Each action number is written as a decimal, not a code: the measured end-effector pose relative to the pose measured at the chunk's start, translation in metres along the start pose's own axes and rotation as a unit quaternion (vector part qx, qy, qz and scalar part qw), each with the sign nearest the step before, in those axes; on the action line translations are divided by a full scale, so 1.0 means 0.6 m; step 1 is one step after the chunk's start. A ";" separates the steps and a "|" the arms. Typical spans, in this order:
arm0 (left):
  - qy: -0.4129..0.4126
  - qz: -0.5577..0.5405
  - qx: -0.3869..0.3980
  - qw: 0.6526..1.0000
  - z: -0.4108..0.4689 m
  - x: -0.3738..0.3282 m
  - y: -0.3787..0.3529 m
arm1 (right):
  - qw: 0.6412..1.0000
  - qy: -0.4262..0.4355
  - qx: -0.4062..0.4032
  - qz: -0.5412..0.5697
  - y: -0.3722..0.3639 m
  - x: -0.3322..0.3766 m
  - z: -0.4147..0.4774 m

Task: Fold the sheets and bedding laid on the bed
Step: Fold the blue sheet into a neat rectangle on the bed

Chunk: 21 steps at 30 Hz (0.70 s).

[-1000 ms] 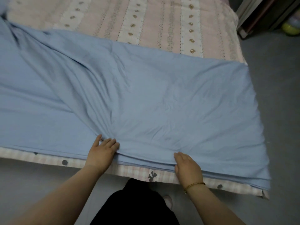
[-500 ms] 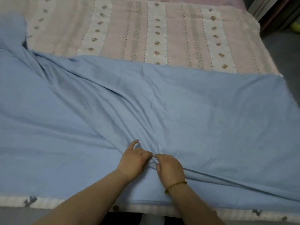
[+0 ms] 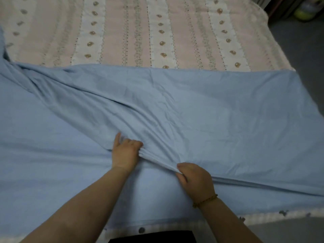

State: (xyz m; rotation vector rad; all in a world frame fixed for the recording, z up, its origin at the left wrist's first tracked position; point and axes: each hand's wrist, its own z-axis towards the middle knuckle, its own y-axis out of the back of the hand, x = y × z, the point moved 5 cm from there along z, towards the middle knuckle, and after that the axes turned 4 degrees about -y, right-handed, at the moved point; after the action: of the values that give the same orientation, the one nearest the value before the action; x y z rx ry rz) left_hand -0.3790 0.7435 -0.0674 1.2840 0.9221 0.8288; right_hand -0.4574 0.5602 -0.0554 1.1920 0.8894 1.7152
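A light blue sheet (image 3: 219, 111) lies spread across the near half of the bed, creased toward the middle. My left hand (image 3: 125, 152) grips a bunched fold of the sheet, thumb sticking up. My right hand (image 3: 194, 179), with a bead bracelet on the wrist, pinches the same folded edge a little to the right and nearer to me. The fold runs taut between the two hands and continues right along the sheet. A pink and white striped bedspread (image 3: 157, 32) with small gold motifs covers the far half of the bed.
The bed's near edge shows a checked pink cover (image 3: 263, 218) with small bows. Grey floor (image 3: 301, 55) lies to the right of the bed. Dark furniture and a yellow-green object (image 3: 305, 10) stand at the top right corner.
Both hands moved from the near edge of the bed onto the sheet and came together on a fold. Now they have drawn apart along that fold, the right hand sliding rightward.
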 end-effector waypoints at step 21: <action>-0.066 0.127 0.037 0.989 -0.216 0.170 0.000 | 0.996 0.041 0.061 -0.054 -0.093 0.069 -0.119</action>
State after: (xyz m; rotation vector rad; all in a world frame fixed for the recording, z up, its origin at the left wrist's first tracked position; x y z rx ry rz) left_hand -0.4547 0.8892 -0.0841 1.5237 0.6975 0.9013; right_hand -0.5199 0.6137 -0.1116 1.1378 1.1027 1.6521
